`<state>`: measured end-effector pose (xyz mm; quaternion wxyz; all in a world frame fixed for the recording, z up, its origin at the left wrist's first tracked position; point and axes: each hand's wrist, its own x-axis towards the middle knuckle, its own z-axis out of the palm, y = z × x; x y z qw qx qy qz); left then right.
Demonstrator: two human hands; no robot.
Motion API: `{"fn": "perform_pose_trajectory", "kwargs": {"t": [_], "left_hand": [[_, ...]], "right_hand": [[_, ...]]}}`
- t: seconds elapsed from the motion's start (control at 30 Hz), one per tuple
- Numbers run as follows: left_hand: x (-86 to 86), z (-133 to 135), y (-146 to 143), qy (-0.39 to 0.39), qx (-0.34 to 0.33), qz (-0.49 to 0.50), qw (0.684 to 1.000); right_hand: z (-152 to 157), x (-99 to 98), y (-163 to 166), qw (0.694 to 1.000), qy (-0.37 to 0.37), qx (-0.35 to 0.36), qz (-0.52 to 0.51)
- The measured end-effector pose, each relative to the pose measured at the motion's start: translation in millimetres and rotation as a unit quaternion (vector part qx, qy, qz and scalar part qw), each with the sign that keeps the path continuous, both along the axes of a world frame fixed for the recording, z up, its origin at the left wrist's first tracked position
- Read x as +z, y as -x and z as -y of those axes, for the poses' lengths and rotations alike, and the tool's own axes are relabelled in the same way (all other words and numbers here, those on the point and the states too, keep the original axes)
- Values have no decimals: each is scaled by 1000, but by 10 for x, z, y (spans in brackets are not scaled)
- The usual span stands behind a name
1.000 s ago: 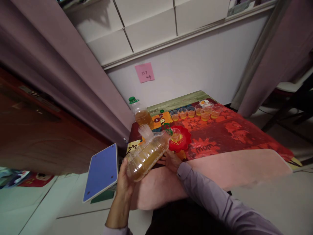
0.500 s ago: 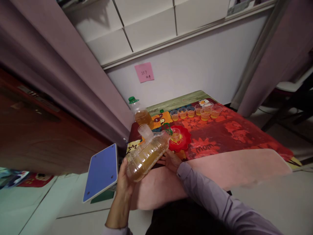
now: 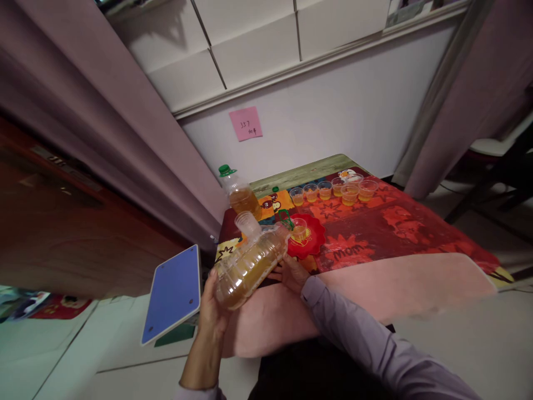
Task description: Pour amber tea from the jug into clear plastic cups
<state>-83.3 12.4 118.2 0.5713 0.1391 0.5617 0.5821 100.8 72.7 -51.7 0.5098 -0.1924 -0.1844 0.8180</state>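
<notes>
My left hand (image 3: 210, 308) grips the base of a large clear plastic bottle (image 3: 250, 264) of amber liquid, tipped on its side with the neck toward a small clear cup (image 3: 298, 228). That cup stands on a red flower-shaped mat (image 3: 314, 241) and holds some amber liquid. Under the bottle's front half, my right hand (image 3: 289, 273) supports it with fingers curled against it. A second bottle (image 3: 239, 194) with a green cap stands upright behind. An empty clear cup (image 3: 247, 222) sits just beyond the tipped bottle.
A row of several small filled cups (image 3: 333, 190) stands at the far side of the table, on a red patterned cloth (image 3: 395, 222). A blue board (image 3: 172, 291) leans to the left. A pink note (image 3: 245, 123) is stuck to the wall. Curtains hang on both sides.
</notes>
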Motion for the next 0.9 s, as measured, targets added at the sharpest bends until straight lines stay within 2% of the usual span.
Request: {"fn": "perform_pose_trajectory", "kwargs": {"t": [0.67,0.9], "left_hand": [[19,0,-34,6,6,-19,1000],[-148,36,14,-17,32,-22,999]], "right_hand": [[5,14,9,1000,12,-7,-10],[11,41,-7,1000,2,-15,12]]}}
